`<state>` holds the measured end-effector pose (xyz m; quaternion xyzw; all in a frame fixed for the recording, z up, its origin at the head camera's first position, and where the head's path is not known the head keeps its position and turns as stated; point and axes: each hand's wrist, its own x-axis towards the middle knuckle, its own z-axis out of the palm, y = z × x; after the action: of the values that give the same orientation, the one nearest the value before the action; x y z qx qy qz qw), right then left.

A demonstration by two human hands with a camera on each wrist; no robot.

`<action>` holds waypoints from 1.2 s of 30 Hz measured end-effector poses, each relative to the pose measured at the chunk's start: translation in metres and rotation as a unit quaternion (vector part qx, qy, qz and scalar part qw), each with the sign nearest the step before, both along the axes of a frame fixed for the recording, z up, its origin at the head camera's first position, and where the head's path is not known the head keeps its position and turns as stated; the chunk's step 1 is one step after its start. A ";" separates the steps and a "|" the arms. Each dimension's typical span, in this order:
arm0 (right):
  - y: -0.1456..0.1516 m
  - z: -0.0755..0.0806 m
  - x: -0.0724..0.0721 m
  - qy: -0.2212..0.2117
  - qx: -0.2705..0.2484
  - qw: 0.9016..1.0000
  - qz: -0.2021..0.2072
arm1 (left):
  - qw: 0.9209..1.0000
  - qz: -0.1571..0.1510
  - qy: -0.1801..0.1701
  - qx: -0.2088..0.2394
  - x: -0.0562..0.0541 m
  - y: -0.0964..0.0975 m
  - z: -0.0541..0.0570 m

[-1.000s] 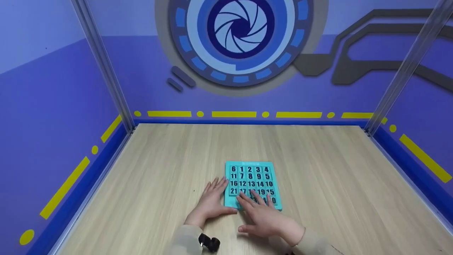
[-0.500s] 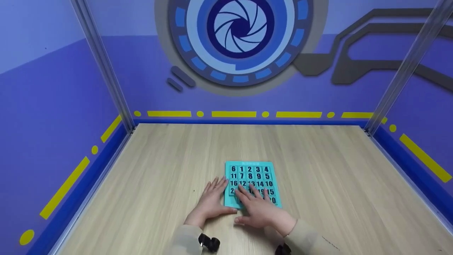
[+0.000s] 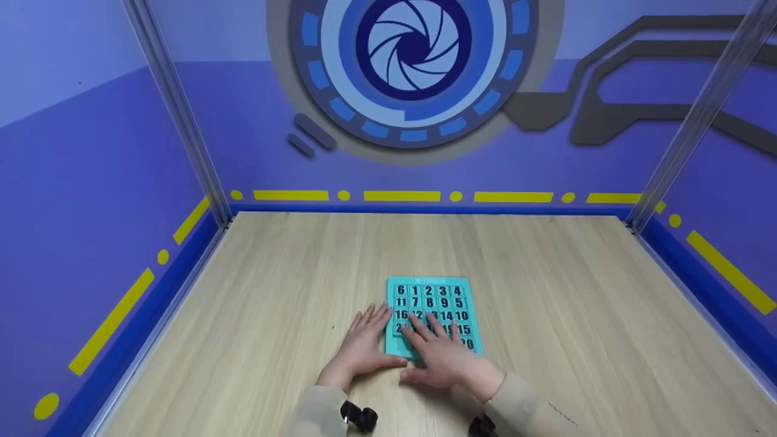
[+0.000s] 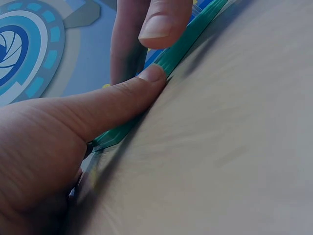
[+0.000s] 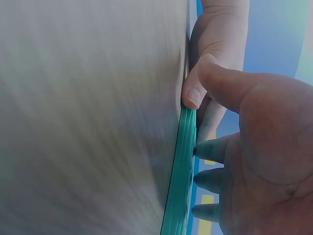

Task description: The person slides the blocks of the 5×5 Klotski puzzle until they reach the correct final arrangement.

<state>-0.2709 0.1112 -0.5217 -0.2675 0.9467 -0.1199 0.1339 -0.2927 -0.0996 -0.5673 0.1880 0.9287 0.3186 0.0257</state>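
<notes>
A turquoise number slide puzzle (image 3: 430, 280) lies flat on the table in the head view, its tiles bearing black numbers. My left hand (image 3: 359, 347) braces its near left corner, with straight fingers along the left edge. The left thumb (image 4: 129, 95) presses against the near edge in the left wrist view. Across the lower tiles reach the outstretched fingers of my right hand (image 3: 442, 359), covering several numbers. In the right wrist view, the fingertips (image 5: 209, 180) come down right at the puzzle's top face. The right thumb (image 5: 222, 81) sticks out beside the near edge, off the tiles.
The pale wooden table (image 3: 291, 273) runs back to a blue wall (image 3: 425, 176) with yellow dashes. Similar walls stand at left and right, joined by metal corner posts (image 3: 179, 109). A black wrist camera (image 3: 359, 416) sits on the left sleeve.
My right hand has shifted left and a little away from me, its fingertips passing from the lower tile rows to the row above. The left hand and the puzzle stay put.
</notes>
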 end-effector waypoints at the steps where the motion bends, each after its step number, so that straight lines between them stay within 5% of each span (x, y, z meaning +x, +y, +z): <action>1: 0.000 0.000 0.001 0.001 0.001 1.000 0.000 | 1.000 0.000 0.000 0.000 0.000 0.000 0.000; 36: 0.006 0.001 0.026 -0.014 0.009 1.000 0.023 | 1.000 -0.001 0.003 -0.002 0.000 0.000 0.000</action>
<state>-0.2453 0.1168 -0.5208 -0.2858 0.9393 -0.1124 0.1526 -0.2926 -0.0998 -0.5672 0.1895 0.9292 0.3163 0.0236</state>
